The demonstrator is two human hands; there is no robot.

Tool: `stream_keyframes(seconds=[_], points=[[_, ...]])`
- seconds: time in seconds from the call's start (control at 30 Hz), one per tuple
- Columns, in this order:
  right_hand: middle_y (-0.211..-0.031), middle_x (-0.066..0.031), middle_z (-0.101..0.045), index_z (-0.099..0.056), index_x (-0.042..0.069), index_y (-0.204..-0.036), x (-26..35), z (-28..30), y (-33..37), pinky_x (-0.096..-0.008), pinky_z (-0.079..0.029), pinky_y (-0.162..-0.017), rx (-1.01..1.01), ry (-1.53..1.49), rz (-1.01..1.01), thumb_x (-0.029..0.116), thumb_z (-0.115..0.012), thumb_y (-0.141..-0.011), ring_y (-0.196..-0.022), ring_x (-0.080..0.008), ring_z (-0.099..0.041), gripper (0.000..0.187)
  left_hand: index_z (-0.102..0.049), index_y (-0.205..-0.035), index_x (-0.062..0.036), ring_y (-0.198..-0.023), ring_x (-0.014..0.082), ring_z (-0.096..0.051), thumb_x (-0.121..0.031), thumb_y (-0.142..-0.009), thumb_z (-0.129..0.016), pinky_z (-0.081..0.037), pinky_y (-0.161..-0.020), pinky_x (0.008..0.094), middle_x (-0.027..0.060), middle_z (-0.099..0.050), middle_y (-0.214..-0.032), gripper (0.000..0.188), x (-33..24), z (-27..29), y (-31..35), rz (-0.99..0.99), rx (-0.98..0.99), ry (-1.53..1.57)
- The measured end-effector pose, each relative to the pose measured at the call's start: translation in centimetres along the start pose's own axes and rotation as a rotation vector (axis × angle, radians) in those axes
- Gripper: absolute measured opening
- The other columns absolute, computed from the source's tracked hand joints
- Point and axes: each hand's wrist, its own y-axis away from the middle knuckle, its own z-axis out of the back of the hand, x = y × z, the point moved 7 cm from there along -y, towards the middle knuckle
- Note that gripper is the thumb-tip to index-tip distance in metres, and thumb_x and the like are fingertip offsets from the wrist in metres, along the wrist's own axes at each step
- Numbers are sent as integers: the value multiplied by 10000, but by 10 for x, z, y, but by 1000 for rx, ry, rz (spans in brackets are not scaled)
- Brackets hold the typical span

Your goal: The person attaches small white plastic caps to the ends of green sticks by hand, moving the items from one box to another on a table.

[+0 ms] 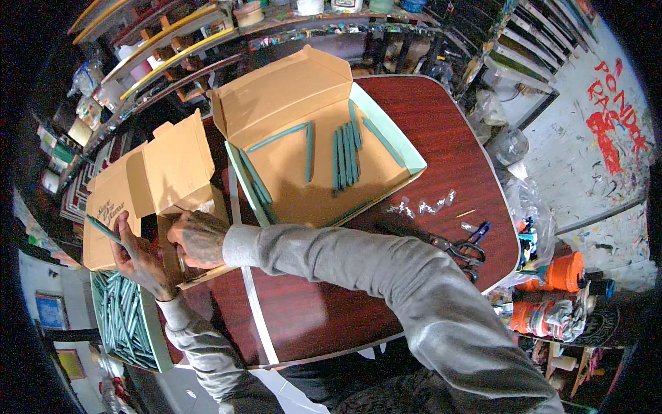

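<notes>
Gripping a slim green pen (105, 231) in the left hand (141, 262) now, with fingers closed on it, slanting it up and leftward in front of a brown cardboard flap (110, 190). Over to the right hand (200, 239): just beside the left, fingers curled at an open brown carton (183, 162), no telling about anything inside that curl. Look below the left hand for a mint-green tray (160, 341) packed full of matching pens (122, 314). Look past the right forearm (331, 252) for a wide open box (289, 196), with more pens (348, 155) in a close row and along its walls. Then spot, across the dark red table (324, 317), small clear packets (423, 206) and black-handled scissors (460, 250).
</notes>
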Motion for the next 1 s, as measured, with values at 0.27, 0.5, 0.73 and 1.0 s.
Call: stream_keyframes(seconds=[0.27, 0.5, 0.73, 1.0], points=[[-729, -220, -645, -631, 3, -764, -38, 19, 7, -493, -487, -709, -367, -419, -302, 222, -677, -839, -692, -381, -657, 236, -729, -1049, 26, -802, 89, -561, -264, -1007, -606, -436, -697, 240, 72, -706, -987, 318, 8, -17, -5, -165, 249, -375], [-986, -206, -667, -635, 47, -986, -12, 22, 30, -487, -494, -850, 303, -99, -167, 281, -645, -827, -943, -390, -647, 283, -725, -1131, 35, -983, 155, -639, -253, -1001, -606, -493, -890, 320, 87, -731, -1063, 337, -2, -40, 3, 8, 264, -432], [-1061, -222, -674, -647, 38, -1018, -24, 4, 22, -465, -511, -851, 52, 216, 134, 249, -638, -837, -979, -384, -651, 279, -732, -1120, 8, -1003, 156, -679, -180, -986, -642, -529, -869, 324, 91, -745, -1085, 248, -70, -87, 39, -138, 249, -684], [-746, -157, -673, -659, 27, -777, -129, 87, -12, -396, -564, -623, -247, -516, -9, 208, -617, -882, -675, -272, -695, 214, -700, -1106, 40, -929, 164, -641, -31, -971, -535, -509, -877, 305, 124, -709, -1104, 225, -171, -177, 105, -332, 419, -304]])
